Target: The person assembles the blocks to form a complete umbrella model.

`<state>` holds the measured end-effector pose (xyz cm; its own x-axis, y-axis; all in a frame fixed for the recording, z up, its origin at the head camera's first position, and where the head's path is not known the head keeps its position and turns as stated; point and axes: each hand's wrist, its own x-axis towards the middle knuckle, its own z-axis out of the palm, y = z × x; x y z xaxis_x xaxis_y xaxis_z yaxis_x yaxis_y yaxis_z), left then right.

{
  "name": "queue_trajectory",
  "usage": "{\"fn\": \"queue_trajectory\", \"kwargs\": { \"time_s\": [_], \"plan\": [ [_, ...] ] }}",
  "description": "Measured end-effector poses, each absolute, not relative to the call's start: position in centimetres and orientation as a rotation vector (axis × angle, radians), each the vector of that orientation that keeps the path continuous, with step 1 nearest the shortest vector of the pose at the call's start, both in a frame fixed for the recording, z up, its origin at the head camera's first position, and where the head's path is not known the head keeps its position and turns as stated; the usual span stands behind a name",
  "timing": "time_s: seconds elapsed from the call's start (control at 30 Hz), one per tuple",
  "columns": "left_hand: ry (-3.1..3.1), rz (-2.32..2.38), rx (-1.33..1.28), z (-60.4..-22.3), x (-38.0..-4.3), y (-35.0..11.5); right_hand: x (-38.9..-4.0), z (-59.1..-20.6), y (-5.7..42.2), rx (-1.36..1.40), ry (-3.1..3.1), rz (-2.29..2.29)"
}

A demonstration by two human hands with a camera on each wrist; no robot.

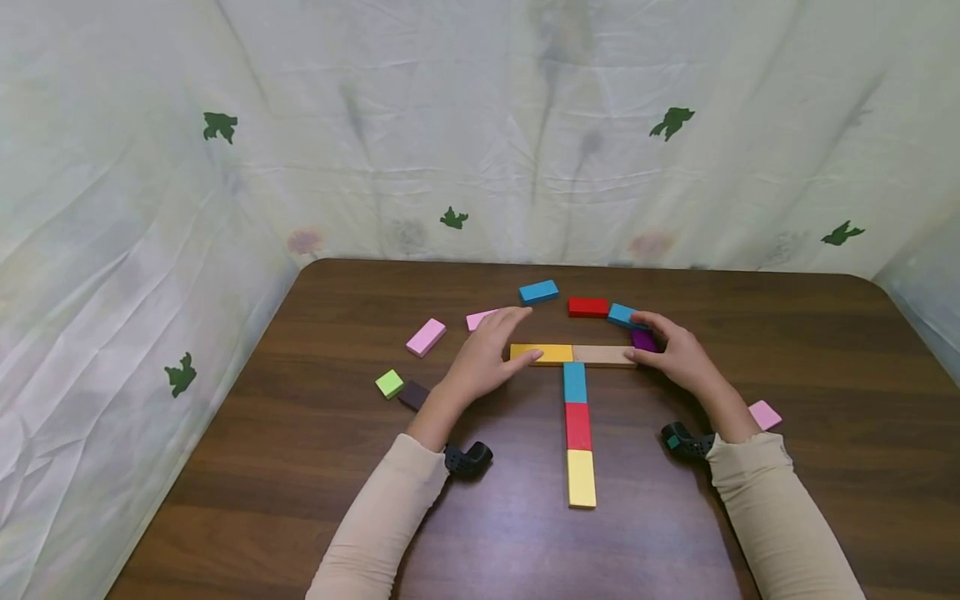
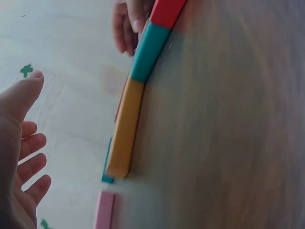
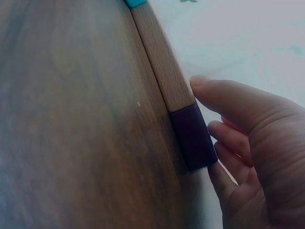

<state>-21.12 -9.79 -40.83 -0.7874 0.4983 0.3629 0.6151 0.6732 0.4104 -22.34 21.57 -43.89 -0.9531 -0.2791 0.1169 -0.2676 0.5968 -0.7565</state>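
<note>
On the table, flat blocks form a T. Its bar is an orange block [image 1: 543, 354] beside a plain wood block [image 1: 600, 356]; its stem runs blue [image 1: 574, 382], red [image 1: 577, 426], yellow [image 1: 581, 478]. My left hand [image 1: 483, 358] hovers by the bar's left end, fingers apart, holding nothing. In the left wrist view that hand [image 2: 19, 143] shows beside the orange block. At the other end, my right hand [image 1: 678, 354] is around a purple block [image 3: 193, 138], which meets the wood block's end. The right thumb and fingers look loose beside it; contact is unclear.
Behind the bar lie blue [image 1: 538, 292], red [image 1: 588, 307] and another blue block [image 1: 624, 316]. To the left are pink [image 1: 426, 337], light green [image 1: 389, 383] and dark [image 1: 413, 395] blocks. A pink block [image 1: 765, 414] sits by the right wrist. A pale curtain [image 1: 480, 125] hangs behind.
</note>
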Motion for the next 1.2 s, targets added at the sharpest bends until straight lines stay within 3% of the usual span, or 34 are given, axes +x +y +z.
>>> {"fn": "queue_trajectory", "kwargs": {
  "time_s": [0.73, 1.2],
  "plan": [
    [-2.727, -0.868, -0.608, -40.5, -21.6, -19.5, -22.3, -43.8, 21.6, -0.473, 2.788, -1.313],
    [-2.804, -0.906, -0.506, -41.7, -21.7, -22.2, -22.3, -43.9, 21.6, -0.458, 2.792, -1.307]
  ]
}}
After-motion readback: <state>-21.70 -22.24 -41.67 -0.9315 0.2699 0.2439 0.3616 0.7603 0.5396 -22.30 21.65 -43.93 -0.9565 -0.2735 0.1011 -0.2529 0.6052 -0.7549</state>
